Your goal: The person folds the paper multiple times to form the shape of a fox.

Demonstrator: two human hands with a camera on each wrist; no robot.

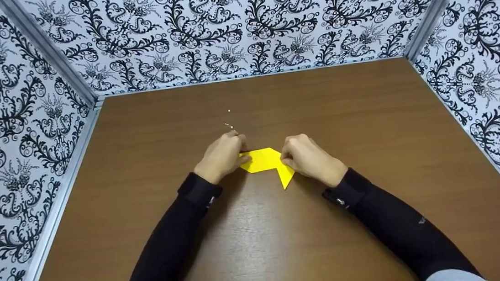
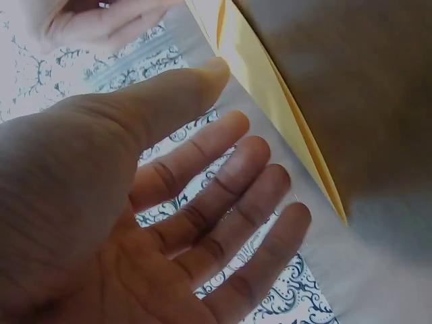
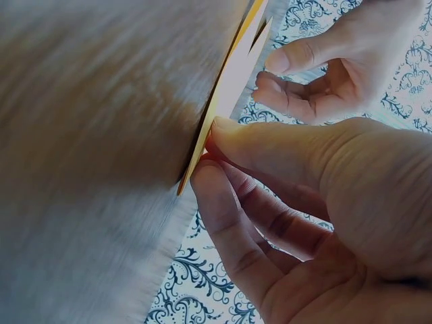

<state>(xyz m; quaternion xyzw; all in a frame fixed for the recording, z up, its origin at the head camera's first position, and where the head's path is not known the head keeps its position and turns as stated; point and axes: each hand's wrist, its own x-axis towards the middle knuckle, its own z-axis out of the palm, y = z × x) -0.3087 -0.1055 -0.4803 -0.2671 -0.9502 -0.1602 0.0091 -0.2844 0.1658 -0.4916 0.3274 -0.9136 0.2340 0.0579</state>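
Observation:
A piece of folded yellow paper [image 1: 262, 160] lies on the table between the two hands, one pointed flap angled toward the person. At its left end is my left hand [image 1: 223, 156], its thumb on the paper. The left wrist view shows the thumb tip at the edge of the paper [image 2: 270, 101], with the other fingers loosely extended below it. My right hand [image 1: 309, 157] pinches the right end, near where the flap bends down. In the right wrist view, thumb and index fingertip meet at the paper's [image 3: 231, 81] edge.
Small pale specks [image 1: 229, 126] lie on the brown wooden table [image 1: 343, 104] just beyond the left hand. Walls [image 1: 248, 26] with black-and-white scroll patterns enclose the back and both sides, with grey metal posts [image 1: 438, 3] at the corners.

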